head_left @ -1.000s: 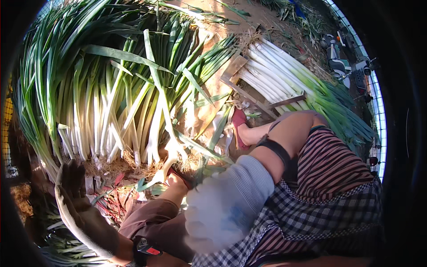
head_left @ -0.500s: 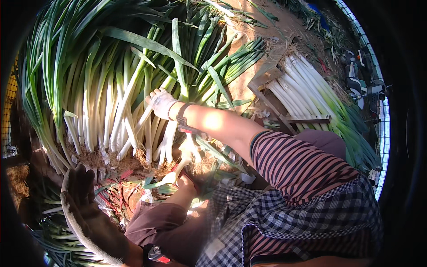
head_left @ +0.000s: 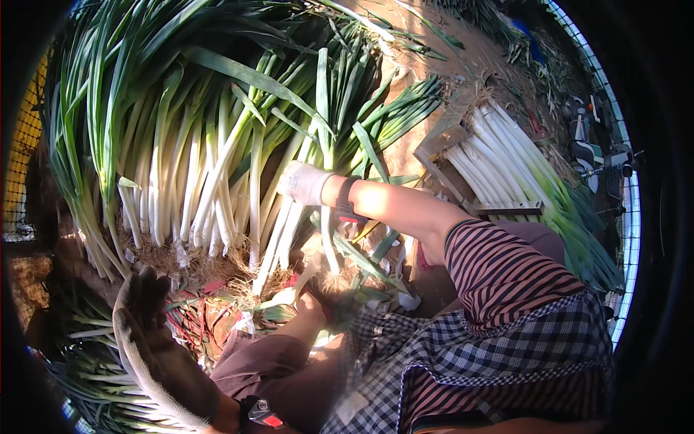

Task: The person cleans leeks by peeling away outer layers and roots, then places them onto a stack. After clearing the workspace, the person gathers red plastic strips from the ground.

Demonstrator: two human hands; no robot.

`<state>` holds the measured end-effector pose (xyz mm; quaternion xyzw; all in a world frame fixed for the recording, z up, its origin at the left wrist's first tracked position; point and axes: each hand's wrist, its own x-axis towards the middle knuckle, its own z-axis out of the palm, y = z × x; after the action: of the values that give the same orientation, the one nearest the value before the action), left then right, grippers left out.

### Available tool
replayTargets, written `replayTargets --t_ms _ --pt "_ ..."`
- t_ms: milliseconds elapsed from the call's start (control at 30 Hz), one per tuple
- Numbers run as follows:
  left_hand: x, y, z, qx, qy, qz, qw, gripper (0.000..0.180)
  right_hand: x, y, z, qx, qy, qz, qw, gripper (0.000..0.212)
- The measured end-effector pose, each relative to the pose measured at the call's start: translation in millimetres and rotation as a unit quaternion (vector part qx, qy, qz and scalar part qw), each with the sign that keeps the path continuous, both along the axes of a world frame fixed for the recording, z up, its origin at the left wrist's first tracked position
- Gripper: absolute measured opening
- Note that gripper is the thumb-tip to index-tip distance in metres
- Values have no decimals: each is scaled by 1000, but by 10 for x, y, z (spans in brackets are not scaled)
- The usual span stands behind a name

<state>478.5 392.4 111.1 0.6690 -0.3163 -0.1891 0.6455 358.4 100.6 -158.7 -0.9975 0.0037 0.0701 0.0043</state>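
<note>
leeks run white below, green above; roots look shaggy.

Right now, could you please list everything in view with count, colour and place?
Leek pile: one, green and white, upper left
Leek bundle: one, white and green, upper right
Rack: one, brown, at the bundle
More leeks: several, green and pale, lower left
Strands: several, red, lower left
Mesh: two stretches, yellowish left edge, whitish right edge
Unidentified item: one, blue, top right
Unidentified jumble: several pieces, dark and grey, right
Checked garment: one, dark and white, lower right
Sleeve: one, pink and black stripes, right of centre
Trousers: brownish, bottom centre
Wristbands: two, dark with red, one per wrist
Left hand: one, greyish glove, open, lower left
Right hand: one, whitish glove, centre, closed on stalks
</note>
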Motion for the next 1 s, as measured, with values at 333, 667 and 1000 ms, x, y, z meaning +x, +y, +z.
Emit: replayTargets --t_ms 333,667,1000 --pt "44 93 64 -79 -113 218 966 56 661 -599 1213 104 -371 -150 911 16" --pt "-254 -395 531 -208 28 205 956 82 858 751 4117 -64 -509 111 851 21" --pt "525 701 -69 -399 231 16 887 33 344 1293 3235 100 -97 88 986 18"
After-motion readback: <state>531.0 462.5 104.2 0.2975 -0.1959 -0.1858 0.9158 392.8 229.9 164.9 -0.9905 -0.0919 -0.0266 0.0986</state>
